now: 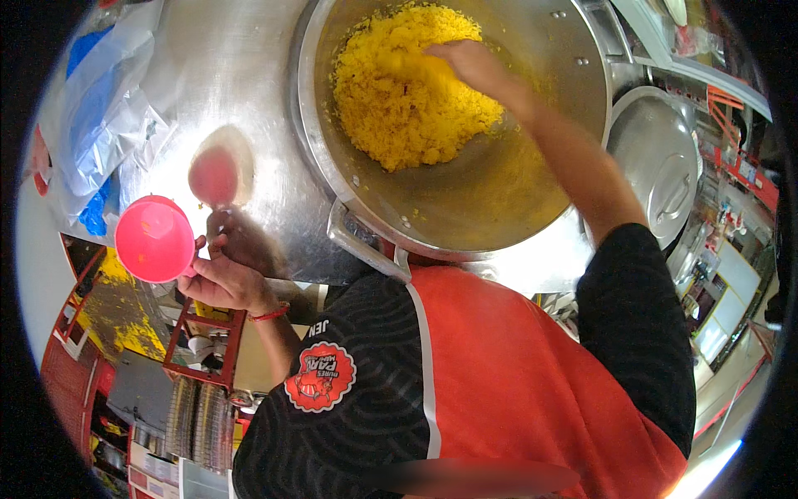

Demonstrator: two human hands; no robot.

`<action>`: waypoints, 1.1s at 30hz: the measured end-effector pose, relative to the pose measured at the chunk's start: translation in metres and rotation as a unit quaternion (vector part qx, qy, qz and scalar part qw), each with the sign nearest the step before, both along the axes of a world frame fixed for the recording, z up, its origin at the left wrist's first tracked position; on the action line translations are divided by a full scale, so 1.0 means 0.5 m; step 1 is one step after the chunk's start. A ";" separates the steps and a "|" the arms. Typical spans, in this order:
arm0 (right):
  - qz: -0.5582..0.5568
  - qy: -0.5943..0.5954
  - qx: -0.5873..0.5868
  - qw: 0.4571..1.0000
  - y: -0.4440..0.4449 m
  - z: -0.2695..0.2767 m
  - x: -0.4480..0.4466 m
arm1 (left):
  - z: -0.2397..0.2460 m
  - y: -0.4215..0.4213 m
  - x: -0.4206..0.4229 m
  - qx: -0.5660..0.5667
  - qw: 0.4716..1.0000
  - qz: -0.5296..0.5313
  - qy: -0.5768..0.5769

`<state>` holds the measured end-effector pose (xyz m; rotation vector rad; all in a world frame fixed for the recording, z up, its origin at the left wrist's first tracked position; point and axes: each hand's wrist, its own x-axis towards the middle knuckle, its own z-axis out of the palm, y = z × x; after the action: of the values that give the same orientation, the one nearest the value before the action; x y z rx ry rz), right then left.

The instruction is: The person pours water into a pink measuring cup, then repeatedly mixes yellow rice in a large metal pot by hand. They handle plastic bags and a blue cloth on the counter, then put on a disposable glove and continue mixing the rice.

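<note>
My left hand (pixel 227 280) grips the handle of a pink plastic cup (pixel 156 240) beside the steel worktop's front edge. The cup's open mouth faces up, with a few yellow bits inside. To the right stands a large metal pot (pixel 474 212) with riveted handles. A heap of yellow rice (pixel 399 125) lies against its far left side. Above the heap, my right hand (pixel 471 62) reaches in with its fingers pointing left. A yellow blur shows just under the fingers, and whether they hold rice is not clear.
The steel worktop (pixel 218 62) reflects the cup. Clear and blue plastic bags (pixel 106 118) lie at its left end. A round metal lid (pixel 658 162) rests right of the pot. Below left are a red metal frame (pixel 199 374) and stacked wire racks (pixel 196 424).
</note>
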<state>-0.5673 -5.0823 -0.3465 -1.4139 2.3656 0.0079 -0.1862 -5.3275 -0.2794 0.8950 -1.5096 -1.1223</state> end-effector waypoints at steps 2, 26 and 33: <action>0.022 -0.030 0.012 0.999 0.081 0.008 -0.047 | -0.002 0.000 0.002 0.000 1.000 -0.013 0.005; 0.215 -0.049 0.129 0.967 0.099 0.042 -0.029 | -0.003 -0.002 0.001 -0.032 0.999 -0.012 -0.033; -0.326 -0.301 0.016 0.896 0.079 -0.060 -0.105 | 0.000 0.000 -0.001 -0.009 1.000 -0.005 -0.018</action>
<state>-0.6199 -5.0429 -0.3766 -0.4331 2.1443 -0.4928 -0.1867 -5.3276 -0.2794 0.9000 -1.5531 -1.1033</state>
